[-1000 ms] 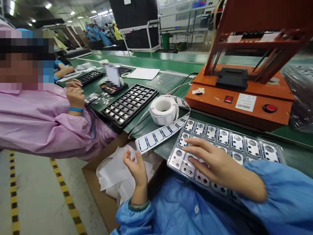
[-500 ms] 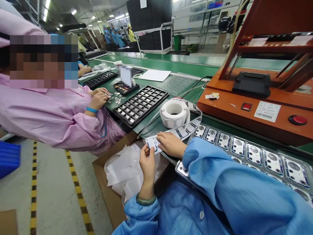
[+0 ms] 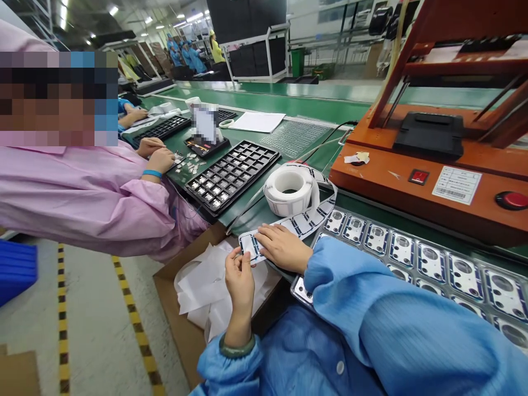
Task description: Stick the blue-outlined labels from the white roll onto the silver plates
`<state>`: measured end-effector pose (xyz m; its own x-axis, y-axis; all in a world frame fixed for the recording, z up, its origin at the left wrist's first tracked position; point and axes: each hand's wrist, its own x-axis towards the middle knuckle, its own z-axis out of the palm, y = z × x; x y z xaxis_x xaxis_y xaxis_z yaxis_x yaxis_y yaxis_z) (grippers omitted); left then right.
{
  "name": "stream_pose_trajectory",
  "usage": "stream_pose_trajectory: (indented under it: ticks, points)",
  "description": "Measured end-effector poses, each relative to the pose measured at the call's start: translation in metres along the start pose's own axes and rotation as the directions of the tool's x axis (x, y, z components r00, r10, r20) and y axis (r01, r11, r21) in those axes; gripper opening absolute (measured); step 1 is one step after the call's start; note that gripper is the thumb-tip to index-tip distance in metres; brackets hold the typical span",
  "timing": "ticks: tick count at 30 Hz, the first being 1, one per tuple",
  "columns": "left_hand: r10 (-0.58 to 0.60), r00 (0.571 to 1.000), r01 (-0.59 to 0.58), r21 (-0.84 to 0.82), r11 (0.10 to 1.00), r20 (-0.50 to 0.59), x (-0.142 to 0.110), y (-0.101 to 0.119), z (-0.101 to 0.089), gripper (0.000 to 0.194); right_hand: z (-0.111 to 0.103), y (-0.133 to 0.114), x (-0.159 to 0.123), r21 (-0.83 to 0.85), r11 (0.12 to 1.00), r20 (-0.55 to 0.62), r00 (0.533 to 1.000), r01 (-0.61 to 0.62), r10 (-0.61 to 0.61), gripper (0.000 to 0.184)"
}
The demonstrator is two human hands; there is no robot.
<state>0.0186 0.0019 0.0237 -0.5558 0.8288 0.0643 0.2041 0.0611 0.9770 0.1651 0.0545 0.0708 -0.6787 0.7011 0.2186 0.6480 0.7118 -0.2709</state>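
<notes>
The white paper strip printed with dark blue frame outlines [image 3: 307,224] runs from the white cylindrical roll with a hollow core [image 3: 289,190] to the near edge of the green worktop [image 3: 346,199], where both of the person's hands meet its free end. The left hand [image 3: 239,280], a green bangle at its wrist, has thumb and forefinger pinched on the strip's end. The right hand [image 3: 284,247], in a blue sleeve, lies palm down with fingers close together and their tips on the strip's upper face; whether they grip it cannot be told. Below the hands is a brown cardboard box [image 3: 167,300] containing crumpled white paper sheets [image 3: 202,280]. The clear plastic tray of silver plates with round holes [image 3: 389,247] lies to the right, partly hidden by the right sleeve. Behind it stands an orange metal machine [image 3: 379,176] bearing a round red button [image 3: 511,200]. Left of the roll, a black compartmented tray [image 3: 247,185] holds small metallic parts. Beyond it, a co-worker in a pink smock [image 3: 82,198] has both hands near small pale pieces [image 3: 192,165].
</notes>
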Motion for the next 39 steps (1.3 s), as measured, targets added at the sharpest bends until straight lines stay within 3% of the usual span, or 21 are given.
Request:
stream_pose_trajectory:
  ticks: [13, 22, 25, 30, 33, 39]
  points:
    - [0.073, 0.997, -0.073, 0.039, 0.997, 0.012, -0.001, 0.004, 0.003, 0.03, 0.001, 0.002, 0.0, 0.025, 0.999, 0.048, 0.998, -0.032, 0.031, 0.04]
    - [0.22, 0.975, -0.21, 0.2, 0.957, -0.027, -0.006, 0.0, -0.001, 0.018, 0.0, 0.003, 0.001, 0.024, 0.999, 0.053, 0.998, -0.034, 0.033, 0.041]
    - [0.335, 0.94, -0.31, 0.24, 0.92, -0.071, -0.008, 0.0, -0.002, 0.015, 0.0, 0.004, 0.001, 0.025, 0.999, 0.054, 0.998, -0.03, 0.028, 0.043]
    - [0.536, 0.839, -0.506, 0.229, 0.831, -0.09, -0.014, 0.006, -0.006, 0.011, 0.001, 0.004, 0.002, 0.026, 0.999, 0.051, 0.998, -0.032, 0.031, 0.044]
    - [0.53, 0.835, -0.51, 0.156, 0.846, -0.148, -0.017, 0.01, -0.01, 0.012, 0.0, 0.003, 0.003, 0.03, 0.999, 0.055, 0.998, -0.036, 0.034, 0.044]
    - [0.451, 0.872, -0.451, 0.047, 0.891, -0.189, -0.024, 0.015, -0.017, 0.016, 0.001, 0.004, 0.003, 0.039, 0.999, 0.062, 0.998, -0.033, 0.03, 0.045]
